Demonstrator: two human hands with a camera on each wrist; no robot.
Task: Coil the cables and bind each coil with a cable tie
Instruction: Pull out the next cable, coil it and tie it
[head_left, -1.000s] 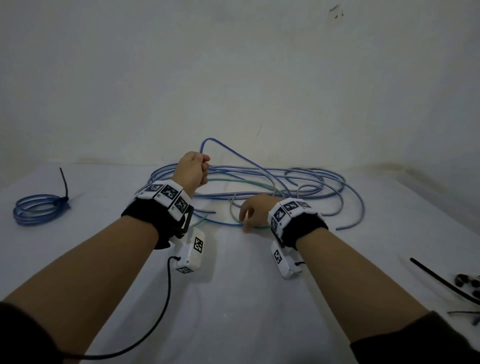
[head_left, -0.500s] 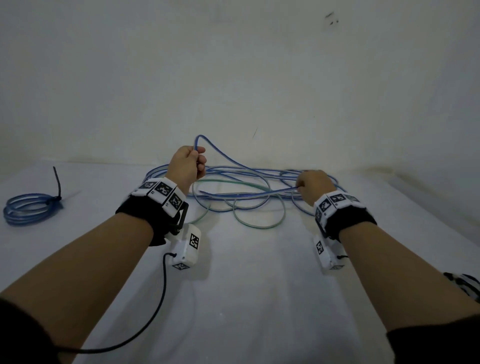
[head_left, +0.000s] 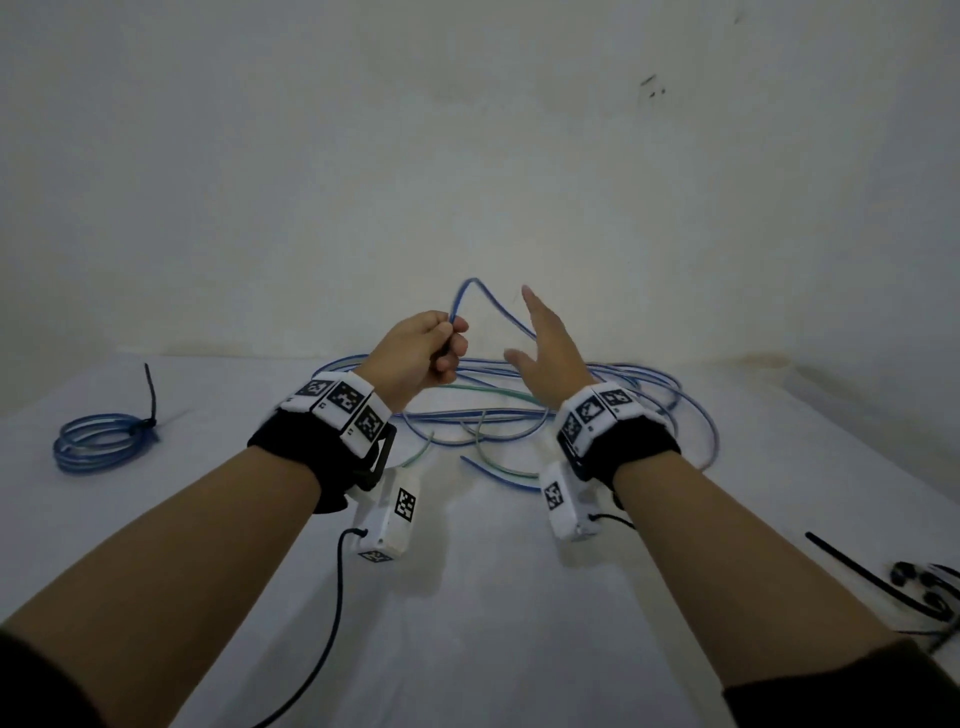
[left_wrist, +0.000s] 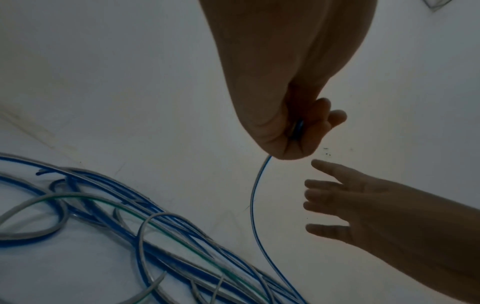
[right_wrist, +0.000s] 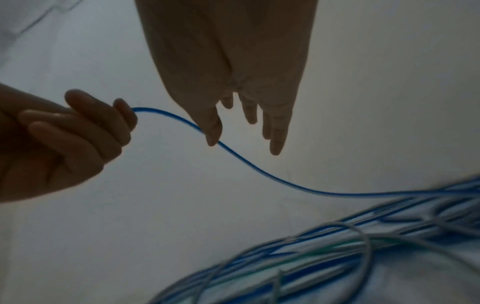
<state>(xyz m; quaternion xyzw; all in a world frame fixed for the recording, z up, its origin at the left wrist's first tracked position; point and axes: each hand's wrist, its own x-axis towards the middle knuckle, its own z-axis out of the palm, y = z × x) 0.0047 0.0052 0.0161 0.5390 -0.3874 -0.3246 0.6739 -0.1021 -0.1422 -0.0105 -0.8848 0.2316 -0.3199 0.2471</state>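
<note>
Head view: left hand clenched around blue cable, lifted above loose tangle. Right hand released, fingers spread, beside cable. Bound coil far left on table.

— The blue cable pinched in the left hand: what is its jacket like?

— Smooth plastic with a slight gloss; the right wrist view shows a pale sheen along its length. The loose cable heap at twelve o'clock has the same slick jackets, blue, grey and green.

— And the bound coil at ten o'clock?

— Glossy, half-translucent blue plastic, cinched by a matt black plastic cable tie.

— The surface under it all?

— The table looks matt white, faintly uneven, like cloth or paper; I cannot tell which. The wall is matt, rough plaster with scuffs.

— The wrist gear?

— Black cloth wristbands, matt white plastic camera housings.
</note>
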